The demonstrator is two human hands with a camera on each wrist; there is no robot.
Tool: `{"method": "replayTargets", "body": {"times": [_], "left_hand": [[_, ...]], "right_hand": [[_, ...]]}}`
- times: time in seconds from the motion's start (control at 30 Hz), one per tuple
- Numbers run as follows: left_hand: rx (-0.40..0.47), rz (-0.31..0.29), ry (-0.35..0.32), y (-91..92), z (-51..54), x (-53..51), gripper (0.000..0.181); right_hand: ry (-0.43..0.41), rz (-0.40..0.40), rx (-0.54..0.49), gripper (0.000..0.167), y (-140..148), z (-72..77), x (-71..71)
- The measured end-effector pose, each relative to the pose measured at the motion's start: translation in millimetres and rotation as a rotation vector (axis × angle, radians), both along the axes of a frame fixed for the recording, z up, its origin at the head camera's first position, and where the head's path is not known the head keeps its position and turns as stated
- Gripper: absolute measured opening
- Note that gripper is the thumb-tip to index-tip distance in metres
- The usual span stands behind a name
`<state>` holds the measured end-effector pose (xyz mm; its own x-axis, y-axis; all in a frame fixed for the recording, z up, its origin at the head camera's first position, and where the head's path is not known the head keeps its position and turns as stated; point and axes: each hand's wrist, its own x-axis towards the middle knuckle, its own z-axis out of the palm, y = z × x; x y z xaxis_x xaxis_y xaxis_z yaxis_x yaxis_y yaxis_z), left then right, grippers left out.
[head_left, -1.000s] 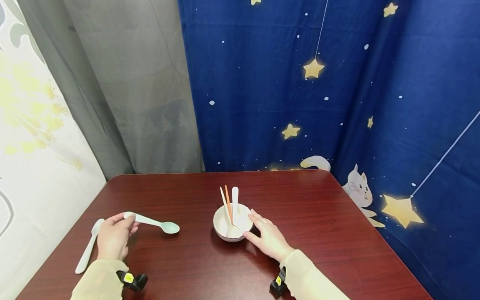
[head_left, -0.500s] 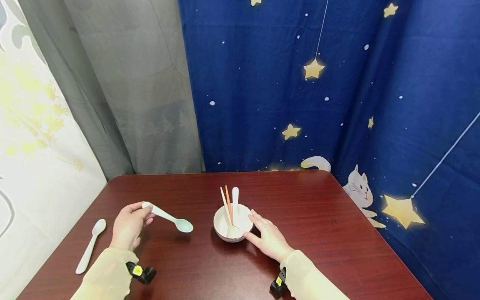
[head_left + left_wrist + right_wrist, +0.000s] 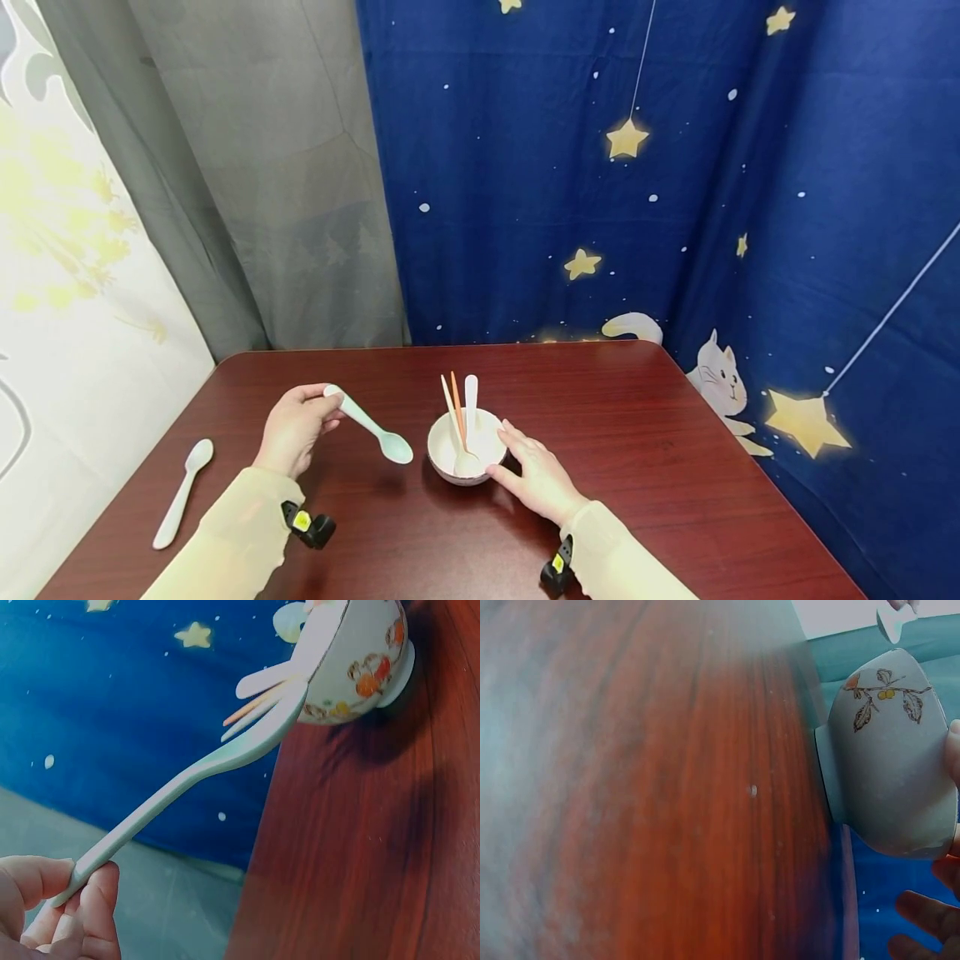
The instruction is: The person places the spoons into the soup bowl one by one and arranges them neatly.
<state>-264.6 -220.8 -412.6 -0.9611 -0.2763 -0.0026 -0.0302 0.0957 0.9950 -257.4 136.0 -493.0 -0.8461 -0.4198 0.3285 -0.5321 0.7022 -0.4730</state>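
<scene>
My left hand (image 3: 297,427) pinches the handle end of a pale green spoon (image 3: 395,447), whose bowl end hangs above the table just left of the white bowl (image 3: 463,479). In the left wrist view, thumb and fingertips hold that spoon (image 3: 161,796). Inside the bowl stand a white-handled utensil (image 3: 471,392), an orange one (image 3: 456,400) and a cream spoon (image 3: 466,462). My right hand (image 3: 542,478) rests its fingers and thumb against the bowl's right rim. The right wrist view shows the bowl's patterned side (image 3: 889,757) with fingers at its edge.
A whitish spoon (image 3: 175,508) lies on the left part of the dark red table (image 3: 615,400). Behind the table hang a grey curtain (image 3: 300,208) and a blue curtain (image 3: 510,208) with stars.
My left hand has moved right and farther from me, bringing the pale green spoon close to the bowl, its bowl end tilted more toward me. My right hand and the bowl have stayed in place.
</scene>
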Motion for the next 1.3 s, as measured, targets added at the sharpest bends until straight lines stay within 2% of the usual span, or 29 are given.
{"method": "replayTargets", "body": {"times": [0.37, 0.53, 0.97, 1.3], "left_hand": [[-0.023, -0.071, 0.009, 33.6, 18.7, -14.6, 0.038], [-0.023, -0.102, 0.012, 48.4, 22.6, -22.0, 0.036], [-0.043, -0.136, -0.020, 75.5, 18.3, -32.4, 0.032], [-0.067, -0.160, -0.045, 88.7, 12.4, -40.8, 0.031]], "right_hand": [[0.007, -0.006, -0.007, 0.065, 0, -0.8, 0.3], [0.006, -0.004, -0.003, 0.066, 0, -1.3, 0.1], [0.008, -0.003, -0.006, 0.066, 1, -1.2, -0.5], [0.003, 0.000, -0.005, 0.066, 1, -0.4, 0.4]]}}
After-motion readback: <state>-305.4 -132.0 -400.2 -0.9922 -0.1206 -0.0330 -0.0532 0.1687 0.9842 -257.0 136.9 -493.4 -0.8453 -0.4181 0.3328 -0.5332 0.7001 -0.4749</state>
